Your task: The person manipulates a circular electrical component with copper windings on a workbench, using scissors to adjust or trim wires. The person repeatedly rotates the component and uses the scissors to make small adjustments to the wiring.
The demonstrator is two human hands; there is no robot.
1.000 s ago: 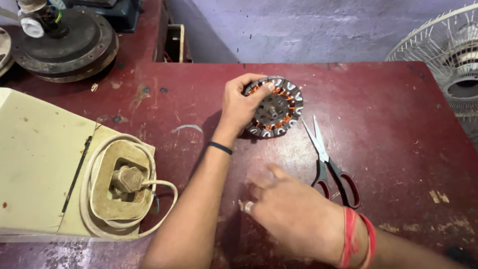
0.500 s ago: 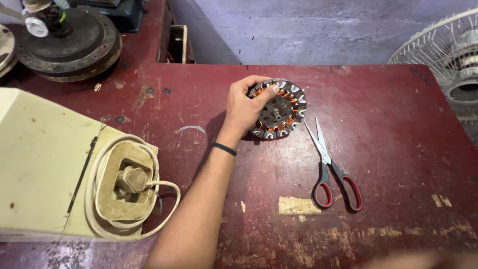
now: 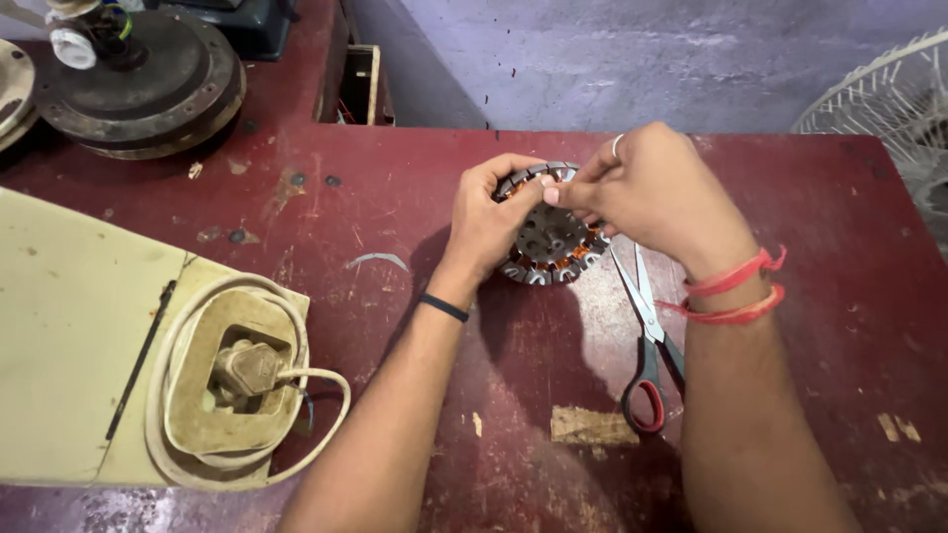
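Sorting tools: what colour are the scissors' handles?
Red and black, on the scissors in the head view.

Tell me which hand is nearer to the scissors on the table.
Right. The right hand is at the stator, just above the scissors blades; the left hand grips the stator's far side.

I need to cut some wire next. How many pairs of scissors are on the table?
1. The red-handled scissors lie on the red table, just right of the stator held by both hands, partly under the right forearm. Others may be hidden.
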